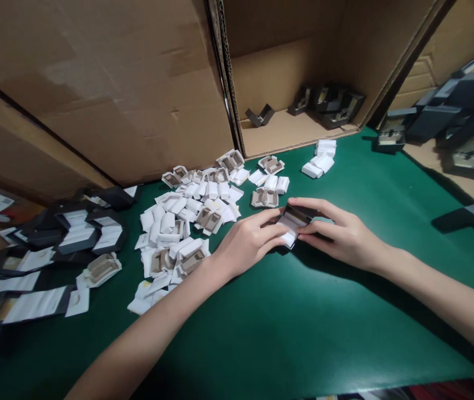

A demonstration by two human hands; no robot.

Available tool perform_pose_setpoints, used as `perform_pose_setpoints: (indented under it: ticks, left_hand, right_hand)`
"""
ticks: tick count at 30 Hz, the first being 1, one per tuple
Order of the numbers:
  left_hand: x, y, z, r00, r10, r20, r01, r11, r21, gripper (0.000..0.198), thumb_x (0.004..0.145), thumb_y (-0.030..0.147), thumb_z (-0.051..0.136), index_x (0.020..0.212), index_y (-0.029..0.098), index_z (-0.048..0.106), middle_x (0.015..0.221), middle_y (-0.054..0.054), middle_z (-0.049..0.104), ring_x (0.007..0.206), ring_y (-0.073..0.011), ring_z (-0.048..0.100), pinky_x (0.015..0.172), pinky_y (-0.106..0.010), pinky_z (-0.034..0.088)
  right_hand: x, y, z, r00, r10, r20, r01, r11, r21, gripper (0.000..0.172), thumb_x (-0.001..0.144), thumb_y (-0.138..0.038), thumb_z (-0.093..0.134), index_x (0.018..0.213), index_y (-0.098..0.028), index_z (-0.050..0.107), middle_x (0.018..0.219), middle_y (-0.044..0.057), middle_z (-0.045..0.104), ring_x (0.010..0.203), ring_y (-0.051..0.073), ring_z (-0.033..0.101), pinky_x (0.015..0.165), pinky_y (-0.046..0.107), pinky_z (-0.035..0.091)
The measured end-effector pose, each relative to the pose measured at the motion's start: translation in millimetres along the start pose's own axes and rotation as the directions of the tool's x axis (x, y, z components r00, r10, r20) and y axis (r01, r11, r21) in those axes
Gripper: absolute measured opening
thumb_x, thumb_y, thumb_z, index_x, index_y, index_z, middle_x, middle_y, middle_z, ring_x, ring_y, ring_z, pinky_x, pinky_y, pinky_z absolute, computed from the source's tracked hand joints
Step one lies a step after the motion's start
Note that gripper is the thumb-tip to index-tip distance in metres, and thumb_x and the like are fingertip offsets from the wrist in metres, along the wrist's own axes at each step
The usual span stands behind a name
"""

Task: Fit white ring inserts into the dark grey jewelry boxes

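Both hands meet at a small black box point(302, 214) with a white insert point(290, 229) in it, over the green table. My left hand point(251, 236) grips the box from the left, its fingers against the near and left sides. From the right, my right hand point(337, 229) has its fingers on the dark lid and on the insert's edge. Part of the box is hidden by the fingers. Just left of my left hand lies a heap of small folded white card inserts point(178, 208), some with grey-brown insides upward.
An open cardboard carton point(278, 130) at the back holds several open black boxes point(332, 105). More black boxes point(462, 111) are piled at right. Black boxes with white inserts point(91, 230) crowd the left. A few white inserts point(320, 161) lie before the carton on the green table point(303, 322).
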State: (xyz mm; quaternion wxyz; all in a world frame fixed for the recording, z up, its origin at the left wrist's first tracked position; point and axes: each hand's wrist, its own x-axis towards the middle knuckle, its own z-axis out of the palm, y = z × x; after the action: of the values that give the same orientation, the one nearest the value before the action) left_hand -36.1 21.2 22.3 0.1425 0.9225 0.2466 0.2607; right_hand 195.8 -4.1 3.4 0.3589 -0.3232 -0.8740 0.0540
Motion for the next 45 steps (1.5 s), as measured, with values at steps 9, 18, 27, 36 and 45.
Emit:
perform_pose_setpoints:
  ticks: [9, 18, 27, 36, 45]
  left_hand:
    - [-5, 11, 15.2, 0.993, 0.063, -0.104, -0.038, 0.974, 0.222, 0.018, 0.093, 0.024, 0.053, 0.080, 0.015, 0.062, 0.090, -0.008, 0.064, 0.084, -0.0162, 0.062, 0.072, -0.027, 0.051]
    - [-7, 28, 33.6, 0.985, 0.059, -0.160, -0.011, 0.959, 0.284, 0.014, 0.094, 0.014, 0.045, 0.097, 0.013, 0.059, 0.090, -0.008, 0.066, 0.090, -0.0179, 0.064, 0.077, -0.030, 0.053]
    - [-6, 27, 35.3, 0.982, 0.142, -0.123, -0.076, 0.899, 0.430, 0.015, 0.091, 0.009, 0.047, 0.093, 0.011, 0.062, 0.114, -0.014, 0.063, 0.111, -0.0238, 0.058, 0.085, -0.034, 0.057]
    - [-5, 32, 34.8, 0.996, 0.081, -0.034, -0.050, 0.846, 0.532, 0.018, 0.093, 0.009, 0.044, 0.100, 0.012, 0.061, 0.115, -0.011, 0.064, 0.108, -0.0217, 0.061, 0.081, -0.029, 0.058]
    - [-13, 37, 39.9, 0.998, 0.066, 0.025, -0.067, 0.773, 0.631, 0.033, 0.093, 0.007, 0.040, 0.122, 0.001, 0.054, 0.132, -0.019, 0.055, 0.126, -0.0262, 0.051, 0.099, -0.032, 0.049]
  right_hand:
    - [0, -4, 1, 0.999, 0.036, -0.011, -0.036, 0.999, -0.034, 0.011, 0.086, -0.013, 0.056, 0.096, -0.017, 0.059, 0.141, 0.017, 0.045, 0.126, 0.026, 0.051, 0.098, 0.042, 0.052]
    - [-1, -11, 8, 0.983, 0.179, -0.051, -0.183, 0.977, -0.109, 0.008, 0.088, -0.017, 0.055, 0.095, -0.016, 0.058, 0.140, 0.018, 0.044, 0.119, 0.028, 0.056, 0.093, 0.044, 0.054]
    - [-3, -13, 12, 0.975, 0.199, -0.100, -0.211, 0.967, -0.139, 0.006, 0.088, -0.019, 0.055, 0.090, -0.015, 0.059, 0.134, 0.019, 0.048, 0.087, 0.020, 0.067, 0.074, 0.037, 0.058]
    - [-5, -18, 9, 0.976, 0.211, -0.057, -0.218, 0.930, -0.296, 0.013, 0.089, -0.022, 0.054, 0.084, -0.015, 0.063, 0.144, 0.018, 0.041, 0.117, 0.033, 0.056, 0.076, 0.042, 0.059]
    - [-2, -16, 5, 0.990, 0.139, 0.022, -0.129, 0.958, -0.257, 0.025, 0.088, -0.017, 0.053, 0.110, -0.019, 0.064, 0.158, 0.009, 0.017, 0.143, 0.033, 0.021, 0.106, 0.052, 0.041]
